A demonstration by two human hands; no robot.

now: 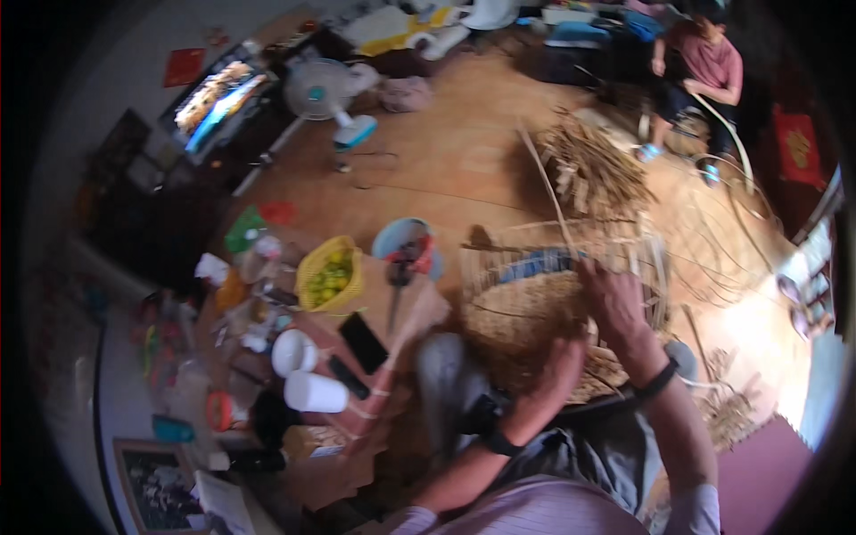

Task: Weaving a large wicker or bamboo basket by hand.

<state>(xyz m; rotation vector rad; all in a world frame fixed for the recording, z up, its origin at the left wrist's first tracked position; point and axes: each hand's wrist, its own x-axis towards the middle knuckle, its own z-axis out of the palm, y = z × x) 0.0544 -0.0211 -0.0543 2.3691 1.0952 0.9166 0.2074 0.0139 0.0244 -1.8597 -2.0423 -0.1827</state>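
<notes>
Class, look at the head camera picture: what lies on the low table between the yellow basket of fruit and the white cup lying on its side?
In the head view, between the yellow basket and the tipped white cup lie a black phone and a white bowl.

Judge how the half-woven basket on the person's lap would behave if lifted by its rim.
The basket looks light for its size, being open weave of thin strips. Its loose uprights would probably flex and sway. Both the left hand and the right hand rest on it, so the unfinished rim may be springy.

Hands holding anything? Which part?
Both are on the half-woven basket on the lap: right hand grips its rim strips, left hand is at the near woven edge; its exact grip cannot be told.
</notes>
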